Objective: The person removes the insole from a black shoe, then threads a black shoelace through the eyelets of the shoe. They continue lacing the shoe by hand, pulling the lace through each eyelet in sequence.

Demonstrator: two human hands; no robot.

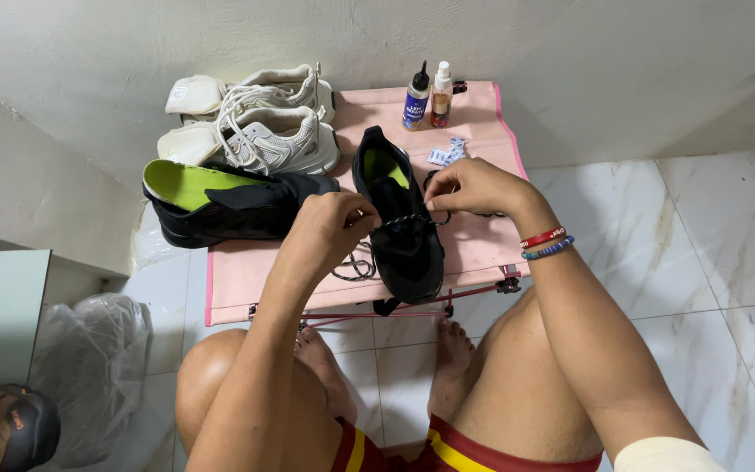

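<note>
black shoe (pixel 404 232) mid-table, between both hands (pixel 334 218)

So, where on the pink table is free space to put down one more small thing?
Bare pink table lies right of the upright black shoe, under the right hand, and along the front-left edge below the second black shoe. The back is crowded: white sneakers, two bottles, small packets. The left hand holds the lace.

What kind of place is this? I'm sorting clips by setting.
Probably a corner of a home: marble-look floor tiles, a plain wall, a small pink folding table with shoes on it, and both hands lacing a black shoe.
</note>
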